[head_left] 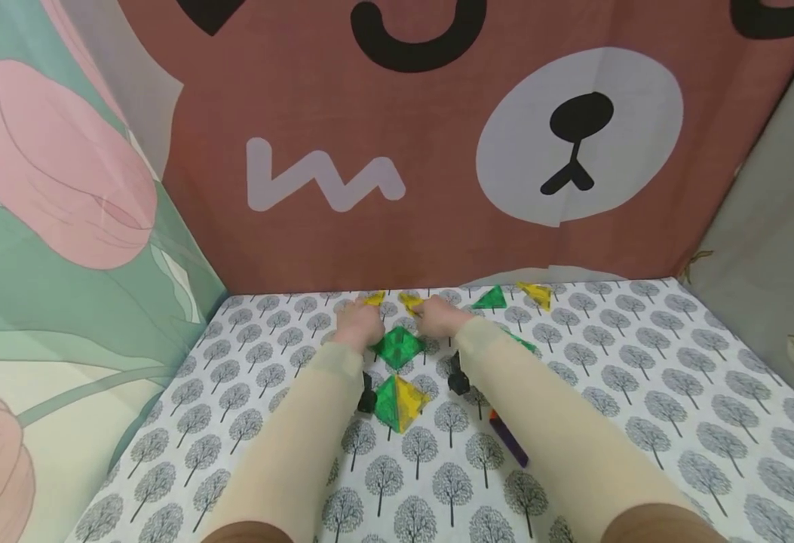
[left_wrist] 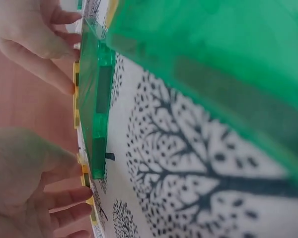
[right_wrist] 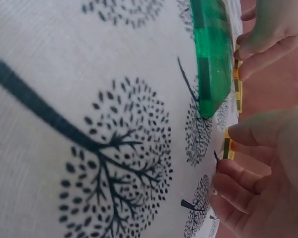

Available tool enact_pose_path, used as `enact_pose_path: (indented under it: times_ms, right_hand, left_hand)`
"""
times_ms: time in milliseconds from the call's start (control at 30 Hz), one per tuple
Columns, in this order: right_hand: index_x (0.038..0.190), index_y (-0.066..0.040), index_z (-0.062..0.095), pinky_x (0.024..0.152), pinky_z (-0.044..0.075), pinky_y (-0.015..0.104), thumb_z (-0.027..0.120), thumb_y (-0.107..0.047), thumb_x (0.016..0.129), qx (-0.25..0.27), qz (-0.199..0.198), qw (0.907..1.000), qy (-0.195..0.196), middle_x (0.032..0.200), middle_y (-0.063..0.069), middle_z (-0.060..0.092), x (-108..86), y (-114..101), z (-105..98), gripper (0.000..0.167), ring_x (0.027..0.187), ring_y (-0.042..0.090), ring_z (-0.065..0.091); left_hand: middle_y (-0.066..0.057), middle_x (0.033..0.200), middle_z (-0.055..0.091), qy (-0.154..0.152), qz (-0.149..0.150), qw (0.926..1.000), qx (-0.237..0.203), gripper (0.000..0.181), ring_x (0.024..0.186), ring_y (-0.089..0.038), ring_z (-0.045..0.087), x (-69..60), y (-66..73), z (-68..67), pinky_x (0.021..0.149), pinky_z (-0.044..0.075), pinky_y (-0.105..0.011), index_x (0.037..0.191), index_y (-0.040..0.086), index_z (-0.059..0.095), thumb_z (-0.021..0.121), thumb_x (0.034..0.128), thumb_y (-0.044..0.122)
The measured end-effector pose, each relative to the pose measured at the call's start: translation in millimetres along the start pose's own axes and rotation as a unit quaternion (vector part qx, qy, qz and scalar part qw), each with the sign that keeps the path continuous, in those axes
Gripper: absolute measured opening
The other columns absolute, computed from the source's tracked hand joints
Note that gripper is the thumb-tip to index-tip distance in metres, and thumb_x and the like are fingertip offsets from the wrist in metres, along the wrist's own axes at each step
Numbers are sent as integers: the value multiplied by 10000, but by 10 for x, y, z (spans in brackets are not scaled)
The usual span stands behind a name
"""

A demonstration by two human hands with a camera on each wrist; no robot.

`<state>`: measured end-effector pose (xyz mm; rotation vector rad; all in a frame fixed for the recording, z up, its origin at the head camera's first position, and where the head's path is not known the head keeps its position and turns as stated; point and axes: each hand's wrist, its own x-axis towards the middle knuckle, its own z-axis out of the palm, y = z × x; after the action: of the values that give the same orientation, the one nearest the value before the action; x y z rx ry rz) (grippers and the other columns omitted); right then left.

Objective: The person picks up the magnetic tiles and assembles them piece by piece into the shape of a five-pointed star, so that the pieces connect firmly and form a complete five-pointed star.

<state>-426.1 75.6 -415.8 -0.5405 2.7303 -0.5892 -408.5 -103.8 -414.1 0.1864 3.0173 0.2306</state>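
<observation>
My left hand (head_left: 359, 324) pinches a yellow triangular magnetic tile (head_left: 374, 299) near the far edge of the cloth. Beside it, a second yellow magnetic tile (head_left: 410, 302) is held between the thumb and fingers of my right hand (head_left: 440, 315). A gap separates the two yellow tiles. In the right wrist view, the right thumb and fingertips take the right-hand yellow tile (right_wrist: 227, 144) by its edges. Between the wrists lies a green tile piece (head_left: 399, 347); closer to me is a green and yellow piece (head_left: 400, 403) made of joined tiles.
A green triangle (head_left: 492, 298) and a yellow piece (head_left: 536, 294) lie at the back right. Under the right forearm, another green tile (head_left: 520, 341) and a dark purple bar (head_left: 509, 442) show partly. A brown printed cloth wall (head_left: 369, 249) stands right behind the hands.
</observation>
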Motion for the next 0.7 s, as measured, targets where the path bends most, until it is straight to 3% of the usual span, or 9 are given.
enact_pose_path:
  times_ms: [167,200,267,367,433,567,700]
  right_hand:
    - [1402,3,524,806,444,351,455,-136,1041,-174,-206,9994,220,1447,185,484,-7,19,-15,393,1033,236,528]
    - [1370,9,562,791,449,352,460,-133,1039,-160,-209,9993,257,1390,181,537,-9,18,-15,375,992,224,533]
    - [1174,35,677,702,443,332,462,-124,1034,-133,-197,9993,289,1121,143,643,-5,20,-11,302,819,193,514]
    - [773,-26,616,552,377,289,476,-95,1017,18,-151,9994,311,713,36,499,-7,17,-4,290,587,150,397]
    - [650,-79,458,496,322,277,468,-72,1010,83,-157,9995,276,612,13,338,-14,23,-6,360,519,141,320]
    - [620,-116,408,470,324,270,455,-60,1012,22,-168,9994,296,585,-3,307,-54,61,-43,399,490,136,324]
    - [666,-85,512,458,358,268,442,-65,1010,-69,-96,9996,241,597,11,403,-99,113,-101,351,472,134,369]
  left_hand:
    - [-182,1531,357,-83,-15,9999,-128,380,1403,-401,286,15,-16,11,1151,219,-564,1304,53,628,393,1027,163]
    - [-181,1531,357,-78,-20,9999,-143,387,1403,-399,286,17,-20,12,1152,220,-561,1316,52,621,388,1027,162]
    - [-180,1518,376,-65,-36,9998,-173,390,1395,-398,297,15,-26,11,1147,233,-558,1326,51,613,385,1029,160]
    - [-182,1472,433,-44,-87,9997,-227,347,1368,-394,337,4,-39,14,1134,268,-543,1213,37,665,399,1019,145]
    - [-183,1435,474,-39,-112,9996,-262,307,1344,-389,369,-4,-52,17,1115,306,-530,1102,36,687,412,1012,139]
    - [-180,1326,554,4,-107,9993,-352,272,1233,-351,473,-3,-87,14,1031,404,-482,919,50,672,427,1004,133]
    - [-150,1139,625,-8,-79,9994,-336,299,989,-285,560,0,-120,0,856,481,-418,815,67,650,428,1007,127]
